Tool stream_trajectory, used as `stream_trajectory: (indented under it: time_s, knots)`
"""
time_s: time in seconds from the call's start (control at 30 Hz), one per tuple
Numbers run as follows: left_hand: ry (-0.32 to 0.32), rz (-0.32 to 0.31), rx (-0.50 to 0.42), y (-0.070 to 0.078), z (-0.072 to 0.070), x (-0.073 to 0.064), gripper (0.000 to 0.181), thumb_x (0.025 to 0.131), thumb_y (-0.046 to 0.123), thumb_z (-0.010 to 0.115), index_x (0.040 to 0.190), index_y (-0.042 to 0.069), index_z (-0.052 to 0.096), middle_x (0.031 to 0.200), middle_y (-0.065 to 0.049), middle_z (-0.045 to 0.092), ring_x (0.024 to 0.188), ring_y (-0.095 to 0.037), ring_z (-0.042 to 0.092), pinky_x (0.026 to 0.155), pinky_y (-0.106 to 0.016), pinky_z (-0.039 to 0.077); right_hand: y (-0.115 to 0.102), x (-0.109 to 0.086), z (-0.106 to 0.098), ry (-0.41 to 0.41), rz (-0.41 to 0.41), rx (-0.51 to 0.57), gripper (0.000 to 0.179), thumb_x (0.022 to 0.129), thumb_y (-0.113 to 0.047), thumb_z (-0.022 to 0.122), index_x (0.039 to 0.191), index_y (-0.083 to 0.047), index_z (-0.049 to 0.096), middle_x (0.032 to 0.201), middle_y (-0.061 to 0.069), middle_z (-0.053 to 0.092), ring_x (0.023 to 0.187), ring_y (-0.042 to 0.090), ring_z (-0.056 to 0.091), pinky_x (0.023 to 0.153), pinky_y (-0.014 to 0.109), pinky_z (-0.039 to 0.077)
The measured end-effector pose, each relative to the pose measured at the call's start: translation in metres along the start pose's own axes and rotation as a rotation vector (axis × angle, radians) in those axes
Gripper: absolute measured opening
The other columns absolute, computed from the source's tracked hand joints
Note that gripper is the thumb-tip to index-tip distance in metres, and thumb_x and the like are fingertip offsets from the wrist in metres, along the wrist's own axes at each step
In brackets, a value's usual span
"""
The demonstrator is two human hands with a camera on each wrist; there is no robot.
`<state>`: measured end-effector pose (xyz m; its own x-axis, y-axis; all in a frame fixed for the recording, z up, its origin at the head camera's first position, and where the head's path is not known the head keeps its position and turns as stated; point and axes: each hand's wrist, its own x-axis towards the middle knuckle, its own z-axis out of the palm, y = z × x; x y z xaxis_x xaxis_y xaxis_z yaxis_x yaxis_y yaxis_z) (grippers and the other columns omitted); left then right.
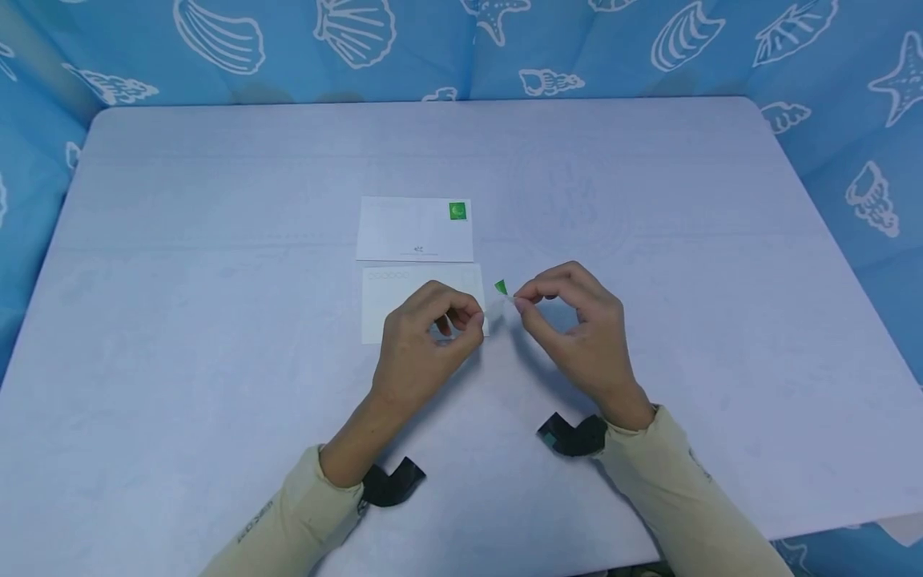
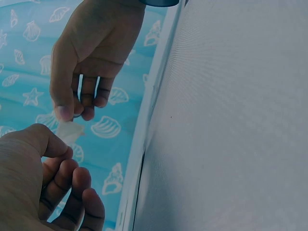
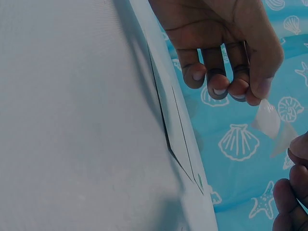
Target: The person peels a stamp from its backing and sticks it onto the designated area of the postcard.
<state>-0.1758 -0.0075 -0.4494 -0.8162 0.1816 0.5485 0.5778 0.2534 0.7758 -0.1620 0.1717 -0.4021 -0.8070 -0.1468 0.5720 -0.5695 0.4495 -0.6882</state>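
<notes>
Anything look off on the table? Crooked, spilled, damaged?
Only minor: the lower card, partly hidden by the left hand, sits slightly right of the upper card, so their side edges don't line up. No spill or damage visible.

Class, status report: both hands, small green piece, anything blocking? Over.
Left hand pinching pale film. Right hand pinching small green piece. Film and piece joined or apart: can't tell. No obstruction visible between hands.
</notes>
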Motion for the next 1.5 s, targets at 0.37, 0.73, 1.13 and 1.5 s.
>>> stream_trajectory:
  time_s: [0.37, 0.73, 1.13, 1.5]
  knots:
    - [-0.016, 0.007, 0.012, 0.002, 0.001, 0.000, 0.006, 0.081, 0.007, 0.061, 0.082, 0.012, 0.064, 0.078, 0.006, 0.055, 0.070, -0.006, 0.052, 0.059, -0.023, 0.046, 0.005, 0.002, -0.010, 0.050, -0.026, -0.005, 0.011, 0.073, 0.012, 0.066, 0.081, 0.004, 0.067, 0.079, 0.013, 0.058, 0.076, 0.022, 0.055, 0.071, 0.024, 0.042]
    - [-0.135, 0.018, 0.022, 0.000, 0.005, -0.004, 0.005, 0.083, 0.011, 0.061, 0.083, 0.014, 0.065, 0.081, 0.008, 0.056, 0.074, -0.007, 0.052, 0.062, -0.023, 0.046, 0.007, 0.003, -0.013, 0.040, -0.008, -0.004, 0.012, 0.074, 0.011, 0.065, 0.082, 0.003, 0.067, 0.080, 0.013, 0.059, 0.076, 0.022, 0.055, 0.072, 0.025, 0.042]
    - [-0.189, 0.042, 0.053, 0.002, 0.006, -0.005, 0.005, 0.084, 0.014, 0.065, 0.086, 0.014, 0.069, 0.084, 0.009, 0.059, 0.077, -0.005, 0.053, 0.064, -0.021, 0.046, 0.007, 0.002, -0.011, 0.025, -0.012, -0.036, 0.012, 0.073, 0.010, 0.067, 0.081, 0.002, 0.067, 0.079, 0.012, 0.059, 0.075, 0.022, 0.056, 0.071, 0.023, 0.042]
    - [-0.083, -0.030, -0.006, 0.002, 0.000, 0.001, 0.006, 0.085, 0.016, 0.064, 0.090, 0.013, 0.066, 0.082, 0.007, 0.056, 0.073, -0.007, 0.053, 0.059, -0.025, 0.047, 0.035, -0.008, -0.002, -0.013, -0.099, -0.136, 0.008, 0.078, -0.008, 0.067, 0.085, -0.008, 0.070, 0.086, 0.000, 0.059, 0.080, 0.013, 0.056, 0.077, 0.022, 0.044]
